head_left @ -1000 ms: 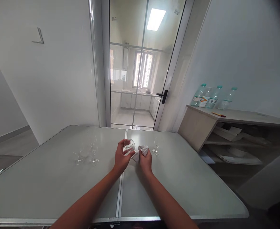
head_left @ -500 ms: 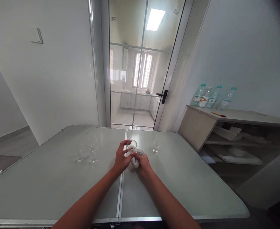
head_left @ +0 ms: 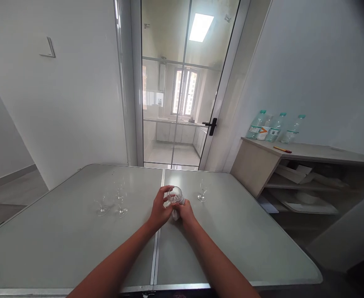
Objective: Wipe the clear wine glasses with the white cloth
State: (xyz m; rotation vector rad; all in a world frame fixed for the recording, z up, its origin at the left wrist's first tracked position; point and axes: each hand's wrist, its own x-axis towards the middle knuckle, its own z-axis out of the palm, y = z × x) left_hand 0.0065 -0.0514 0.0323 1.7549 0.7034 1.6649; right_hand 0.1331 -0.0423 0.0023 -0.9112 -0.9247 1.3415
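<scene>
Glass [head_left: 175,193], clear, round-rimmed, between two hands [head_left: 161,209]

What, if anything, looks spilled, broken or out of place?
Nothing stands out. The stemmed glasses stand upright on the table, with no spill visible; the left hand holds another glass, seemingly whole, though fine cracks wouldn't show.

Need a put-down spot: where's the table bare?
Free: table right of the lone glass; near left, between glass cluster and left arm. Crowded: that cluster; mid-table, where left hand holds a glass and right hand a cloth.
</scene>
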